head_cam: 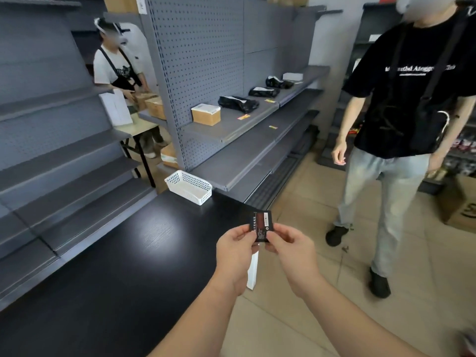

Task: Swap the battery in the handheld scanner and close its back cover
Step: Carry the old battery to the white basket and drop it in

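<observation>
A flat black battery (261, 224) with a red label is held upright over the right edge of the black table (123, 266). My left hand (235, 249) pinches its left side. My right hand (288, 247) pinches its lower right corner. Both hands grip it together, thumbs facing me. The handheld scanner is not in view. A white upright object (253, 271) shows just below my left hand at the table's edge; what it is I cannot tell.
A white perforated basket (189, 187) sits at the table's far corner. Grey shelving (244, 119) with boxes and black bags runs behind. One person in a black shirt (401, 104) stands on the tiled floor at right; another works at a far table (116, 70).
</observation>
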`<state>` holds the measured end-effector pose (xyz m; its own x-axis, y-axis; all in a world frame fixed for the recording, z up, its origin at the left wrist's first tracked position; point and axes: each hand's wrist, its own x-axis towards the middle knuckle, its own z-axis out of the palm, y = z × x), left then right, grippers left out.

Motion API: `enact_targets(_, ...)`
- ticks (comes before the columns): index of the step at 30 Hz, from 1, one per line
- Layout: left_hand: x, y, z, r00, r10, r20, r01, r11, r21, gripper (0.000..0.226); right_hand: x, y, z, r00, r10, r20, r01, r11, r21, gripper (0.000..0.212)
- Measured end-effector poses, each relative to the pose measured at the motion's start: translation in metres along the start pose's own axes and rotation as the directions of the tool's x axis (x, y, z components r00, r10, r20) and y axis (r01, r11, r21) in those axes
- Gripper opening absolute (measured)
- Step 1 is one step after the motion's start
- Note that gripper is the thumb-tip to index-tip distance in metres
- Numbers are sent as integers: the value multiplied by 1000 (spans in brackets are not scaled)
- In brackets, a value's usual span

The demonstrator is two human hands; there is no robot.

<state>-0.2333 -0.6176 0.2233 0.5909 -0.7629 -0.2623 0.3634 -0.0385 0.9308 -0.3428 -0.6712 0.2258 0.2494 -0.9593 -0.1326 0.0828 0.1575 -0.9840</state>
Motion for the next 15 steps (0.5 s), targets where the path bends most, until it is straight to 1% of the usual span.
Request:
enact_targets(4, 55, 2, 18, 1000, -20, 21, 20, 1000, -6, 20, 57, 4, 3, 1000, 5, -4, -5, 1000, -6, 19)
enact_targets(9, 148, 11, 35, 999, -6, 46, 7, 1000, -27, 20, 149, 3, 29, 1000, 3, 5, -3, 999, -39, 19)
enact_targets(15, 251, 28, 46, 999, -38, -11, 38, 999, 28, 17, 255, 1, 65, 999, 53, 8, -53, 996, -65, 18)
